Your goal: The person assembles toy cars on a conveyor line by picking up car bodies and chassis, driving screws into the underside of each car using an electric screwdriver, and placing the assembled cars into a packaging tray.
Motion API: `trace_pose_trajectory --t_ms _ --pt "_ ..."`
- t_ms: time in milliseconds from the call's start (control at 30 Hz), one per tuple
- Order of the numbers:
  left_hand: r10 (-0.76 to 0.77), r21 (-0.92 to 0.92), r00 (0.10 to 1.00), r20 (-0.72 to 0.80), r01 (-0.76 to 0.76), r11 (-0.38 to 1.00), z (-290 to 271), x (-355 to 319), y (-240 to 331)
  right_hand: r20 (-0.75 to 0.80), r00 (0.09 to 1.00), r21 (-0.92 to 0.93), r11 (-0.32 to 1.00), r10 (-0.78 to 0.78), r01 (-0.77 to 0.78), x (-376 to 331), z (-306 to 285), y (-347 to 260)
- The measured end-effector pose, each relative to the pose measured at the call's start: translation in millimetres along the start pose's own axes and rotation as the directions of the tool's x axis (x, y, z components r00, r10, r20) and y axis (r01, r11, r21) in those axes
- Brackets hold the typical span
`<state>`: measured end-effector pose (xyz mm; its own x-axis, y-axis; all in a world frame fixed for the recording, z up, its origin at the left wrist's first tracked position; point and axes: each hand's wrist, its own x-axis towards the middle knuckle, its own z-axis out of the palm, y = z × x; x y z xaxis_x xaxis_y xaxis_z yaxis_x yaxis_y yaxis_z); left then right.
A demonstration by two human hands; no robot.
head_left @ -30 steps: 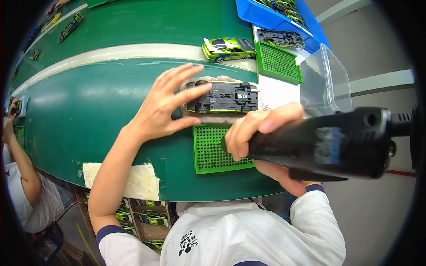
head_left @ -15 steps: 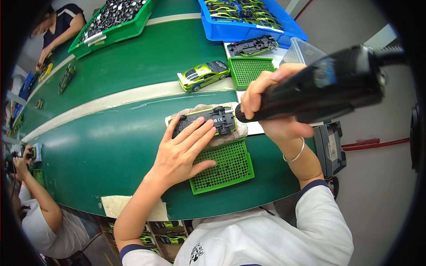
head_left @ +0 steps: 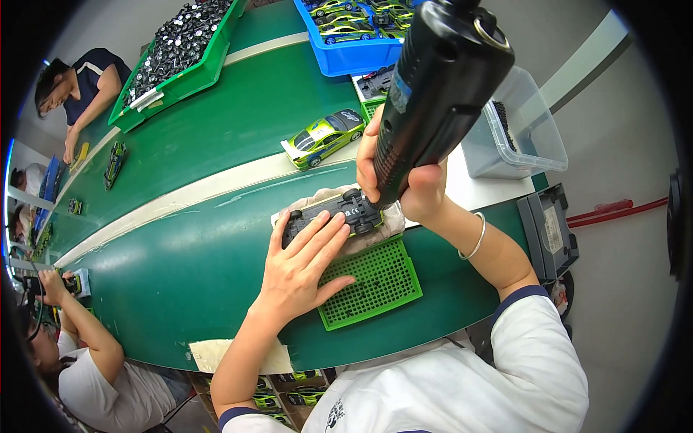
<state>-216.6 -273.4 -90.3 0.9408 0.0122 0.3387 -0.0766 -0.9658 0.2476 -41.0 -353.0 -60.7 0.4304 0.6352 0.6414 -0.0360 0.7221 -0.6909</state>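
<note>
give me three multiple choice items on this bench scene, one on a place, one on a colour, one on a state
1. Where does the upside-down toy car lie?
A. on a cloth pad
B. in the blue bin
C. on the floor

2. What colour is the perforated tray near the left hand?
A. red
B. green
C. yellow

3. How is the power screwdriver held?
A. lying flat on the table
B. hanging free, untouched
C. gripped in the right hand, tip down at the car

Key: 1 A, the car rests wheels up on the beige cloth pad. 2 B, its grid is bright green. 3 C, the fingers wrap its lower end above the car.
</note>
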Motion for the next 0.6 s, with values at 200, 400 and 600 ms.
trace_pose_trajectory --t_ms 200,400,600 --pt "-0.012 0.007 1.000 0.005 0.012 1.000 -1 -1 -1 -0.005 0.970 -0.248 0.940 0.242 -0.236 -5 8 -10" --pt "0.031 -0.035 0.994 -0.109 -0.035 0.999 6 -5 -13 0.017 0.997 -0.034 0.997 0.076 -0.075 -3 -4 -5" --pt "-0.307 -0.304 0.947 -0.097 0.265 0.915 -2 -21 -53 0.309 0.854 0.051 0.904 -0.418 0.424 43 -13 -64"
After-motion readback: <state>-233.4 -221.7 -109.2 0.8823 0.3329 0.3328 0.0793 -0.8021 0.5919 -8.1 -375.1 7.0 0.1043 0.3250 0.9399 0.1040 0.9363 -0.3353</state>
